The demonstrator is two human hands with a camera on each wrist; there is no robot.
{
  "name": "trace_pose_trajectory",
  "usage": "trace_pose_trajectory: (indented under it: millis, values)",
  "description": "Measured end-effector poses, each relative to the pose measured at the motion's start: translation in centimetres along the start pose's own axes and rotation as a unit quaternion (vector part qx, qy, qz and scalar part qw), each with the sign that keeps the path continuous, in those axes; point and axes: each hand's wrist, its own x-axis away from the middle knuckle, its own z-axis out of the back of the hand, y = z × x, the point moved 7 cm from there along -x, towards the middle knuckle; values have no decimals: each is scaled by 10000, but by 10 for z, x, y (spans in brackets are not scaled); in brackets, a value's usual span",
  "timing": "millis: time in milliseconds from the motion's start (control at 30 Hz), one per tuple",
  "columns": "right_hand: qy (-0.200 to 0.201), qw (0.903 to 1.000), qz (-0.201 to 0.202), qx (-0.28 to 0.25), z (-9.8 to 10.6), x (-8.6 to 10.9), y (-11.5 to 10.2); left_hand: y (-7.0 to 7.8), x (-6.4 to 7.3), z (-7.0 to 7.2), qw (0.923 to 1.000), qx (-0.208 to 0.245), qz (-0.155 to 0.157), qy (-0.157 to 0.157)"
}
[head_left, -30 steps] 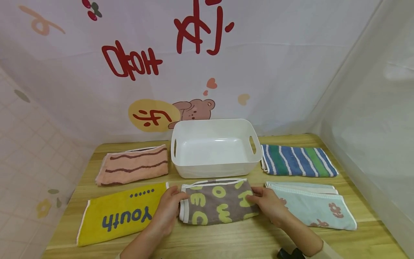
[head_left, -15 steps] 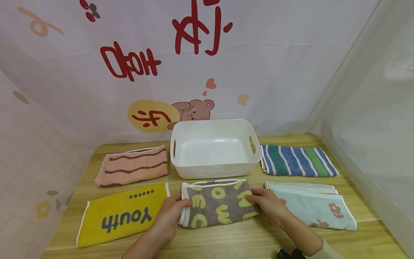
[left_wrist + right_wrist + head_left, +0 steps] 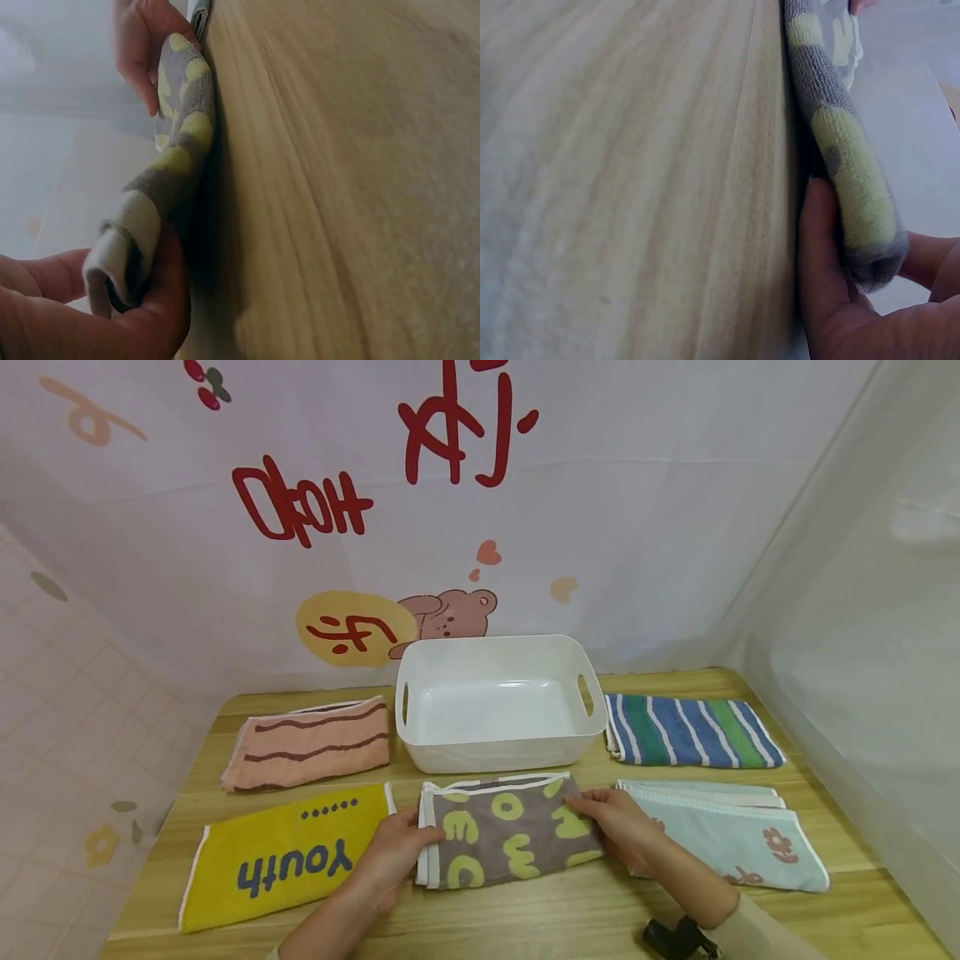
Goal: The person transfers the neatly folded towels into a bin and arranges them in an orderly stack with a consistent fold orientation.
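A folded grey-brown towel (image 3: 517,835) with yellow-green letters lies in front of the white basket (image 3: 498,753). My left hand (image 3: 397,852) pinches its white-bordered left end, thumb on top and fingers beneath. In the left wrist view the layered white hem (image 3: 120,244) shows between thumb and fingers. My right hand (image 3: 622,831) grips the right end, thumb over the top. The right wrist view shows a finger (image 3: 821,255) under the rounded fold, between towel and table, with a dark gap below the fold.
A yellow "Youth" towel (image 3: 285,856) and a pink striped towel (image 3: 315,745) lie at the left. At the right are a blue-green striped towel (image 3: 690,732) and a pale blue flowered towel (image 3: 750,843). White cloth walls (image 3: 660,543) border the wooden table (image 3: 510,927).
The left hand has shifted slightly right, its thumb further over the towel's left end. The right hand has moved a little up and left on the right end. The other towels stay put.
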Motion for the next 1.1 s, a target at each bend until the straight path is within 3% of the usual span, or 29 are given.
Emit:
trace_pose_trajectory:
  millis: [267,467,633,867,1100]
  values:
    - [399,9938,360,975,10,-1,-7,-3,-2,3,9996,247,4,-104]
    - [141,9977,230,628,12,8,-13,1,0,5,9995,299,-36,-82]
    - [-185,9993,134,296,14,16,-18,8,2,9,9995,290,-85,113]
    - [-221,9993,98,270,19,25,-24,14,5,10,9994,322,-128,98]
    - [-370,9986,306,222,20,37,-36,22,12,10,9995,252,-157,51]
